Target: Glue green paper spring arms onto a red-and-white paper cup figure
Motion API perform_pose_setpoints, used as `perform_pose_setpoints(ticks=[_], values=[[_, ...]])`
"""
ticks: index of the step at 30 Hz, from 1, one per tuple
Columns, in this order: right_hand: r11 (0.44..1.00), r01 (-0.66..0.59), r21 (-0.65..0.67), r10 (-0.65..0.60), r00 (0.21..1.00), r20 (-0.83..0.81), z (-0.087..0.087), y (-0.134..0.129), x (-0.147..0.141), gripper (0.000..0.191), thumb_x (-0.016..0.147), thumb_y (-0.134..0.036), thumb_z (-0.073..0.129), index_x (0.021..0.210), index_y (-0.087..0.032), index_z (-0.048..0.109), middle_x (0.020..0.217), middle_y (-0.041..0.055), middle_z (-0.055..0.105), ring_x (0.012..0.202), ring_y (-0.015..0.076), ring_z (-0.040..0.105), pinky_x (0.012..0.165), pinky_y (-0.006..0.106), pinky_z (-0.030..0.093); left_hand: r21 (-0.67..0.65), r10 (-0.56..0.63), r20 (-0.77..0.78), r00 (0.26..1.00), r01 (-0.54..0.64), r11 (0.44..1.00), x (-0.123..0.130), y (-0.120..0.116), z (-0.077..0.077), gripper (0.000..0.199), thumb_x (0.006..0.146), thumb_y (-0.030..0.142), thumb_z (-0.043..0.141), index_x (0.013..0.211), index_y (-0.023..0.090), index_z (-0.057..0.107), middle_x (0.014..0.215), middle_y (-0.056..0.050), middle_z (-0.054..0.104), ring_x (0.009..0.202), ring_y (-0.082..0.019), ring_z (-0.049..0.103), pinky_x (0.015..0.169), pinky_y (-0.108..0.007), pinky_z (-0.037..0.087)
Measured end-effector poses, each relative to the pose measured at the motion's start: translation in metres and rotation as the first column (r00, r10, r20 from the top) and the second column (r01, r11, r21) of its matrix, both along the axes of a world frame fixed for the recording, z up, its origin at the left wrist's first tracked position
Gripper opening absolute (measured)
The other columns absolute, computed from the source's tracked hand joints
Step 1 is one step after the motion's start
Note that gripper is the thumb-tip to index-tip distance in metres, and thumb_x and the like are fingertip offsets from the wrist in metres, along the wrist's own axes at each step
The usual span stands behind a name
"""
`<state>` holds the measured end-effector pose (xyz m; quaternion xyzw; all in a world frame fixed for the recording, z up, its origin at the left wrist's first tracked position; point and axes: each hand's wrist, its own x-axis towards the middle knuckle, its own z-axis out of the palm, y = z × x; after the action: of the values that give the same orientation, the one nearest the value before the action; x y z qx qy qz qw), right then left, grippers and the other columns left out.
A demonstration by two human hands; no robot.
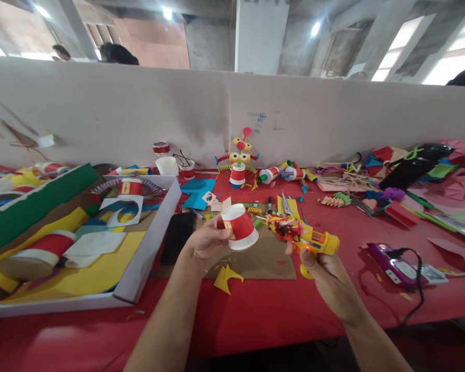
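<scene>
My left hand (209, 238) grips a red and white paper cup (241, 226) by its left side, tilted with the wide rim low and to the right. In my right hand (329, 276) is a yellow glue gun (308, 238), its front end caked with coloured scraps and pointing left at the cup. A narrow gap seems to part the nozzle from the cup. Below both lies a brown cardboard sheet (271, 266), with a yellow paper scrap (228, 279) at its near edge. Behind the cup stands a paper-cup figure (238, 173) with spring-like folded arms.
At left, a white box (155, 227) contains cups and coloured paper. A black phone (177, 237) lies beside it. To the right are a purple device (395, 263) with a black cable, a black bottle (416, 165) and paper piles. A white partition (139, 111) runs behind.
</scene>
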<state>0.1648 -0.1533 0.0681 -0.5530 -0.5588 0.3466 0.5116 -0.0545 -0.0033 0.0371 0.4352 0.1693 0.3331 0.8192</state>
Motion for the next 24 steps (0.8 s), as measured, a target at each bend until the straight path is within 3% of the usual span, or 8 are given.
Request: perform_pose_setpoints(ticks=[9,19,24], values=[[1.0,-0.021,-0.008,0.021,0.998,0.051,0.0013,0.0058,-0.0044,0.03,0.093,-0.048,0.045,0.085,-0.021,0.056,0.078,0.0015,0.055,0.061,0.0115,0.042,0.053,0.024,0.036,0.069,-0.031,-0.064,0.997,0.036,0.997,0.008,-0.0045,0.0035,0.073,0.053,0.02,0.085,0.121,0.019,0.058,0.1,-0.009,0.071,0.091,-0.023,0.064,0.074,-0.029,0.045],[1.0,-0.023,-0.01,0.023,0.995,0.095,-0.0018,0.0087,-0.0034,0.033,0.092,-0.049,0.045,0.075,-0.021,0.054,0.068,0.0007,0.05,0.06,0.0133,0.042,0.054,0.025,0.037,0.088,-0.039,-0.091,0.995,0.047,0.995,0.0051,0.0003,-0.0042,0.068,0.057,0.017,0.083,0.12,0.02,0.058,0.104,-0.009,0.07,0.093,-0.023,0.064,0.073,-0.029,0.046],[1.0,0.001,0.001,-0.001,0.994,0.108,-0.0044,0.0093,-0.0026,0.031,0.091,-0.049,0.047,0.084,-0.021,0.06,0.069,0.0012,0.053,0.062,0.0138,0.046,0.055,0.025,0.042,0.077,-0.041,-0.086,0.995,0.047,0.996,0.0053,0.0002,-0.0036,0.069,0.057,0.017,0.083,0.121,0.021,0.058,0.103,-0.009,0.07,0.089,-0.021,0.064,0.074,-0.029,0.046]])
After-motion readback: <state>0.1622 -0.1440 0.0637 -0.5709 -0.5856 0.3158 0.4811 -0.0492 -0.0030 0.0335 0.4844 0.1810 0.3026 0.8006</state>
